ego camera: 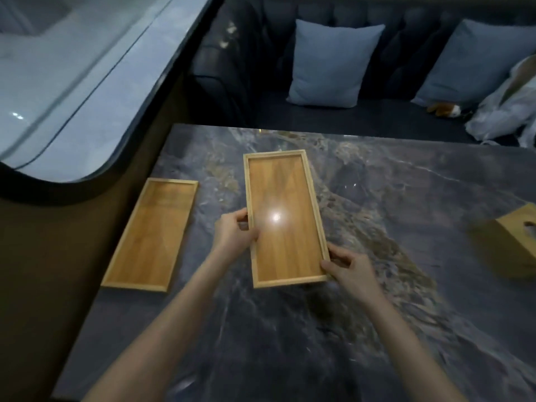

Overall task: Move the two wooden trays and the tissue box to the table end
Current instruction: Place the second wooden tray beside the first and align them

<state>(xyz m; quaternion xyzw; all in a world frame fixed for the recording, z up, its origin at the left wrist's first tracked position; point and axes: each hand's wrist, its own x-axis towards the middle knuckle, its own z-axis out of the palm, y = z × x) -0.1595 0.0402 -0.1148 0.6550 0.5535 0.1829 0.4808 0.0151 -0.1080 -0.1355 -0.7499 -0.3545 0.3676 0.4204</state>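
Two long wooden trays are over the dark marble table [377,329]. One wooden tray [152,233] lies flat along the table's left edge. The second wooden tray [282,198] is in the middle, held by both hands. My left hand [235,230] grips its left rim about halfway along. My right hand [346,266] grips its near right corner. A lamp reflection shines on the tray's floor. The wooden tissue box [510,245] stands at the right edge of the view, partly cut off.
A dark sofa [261,82] runs behind the table's far edge with two pale blue cushions [330,62]. Crumpled white plastic [504,111] and a small brown toy [443,109] lie on the seat at the right. A curved window [72,82] is on the left wall.
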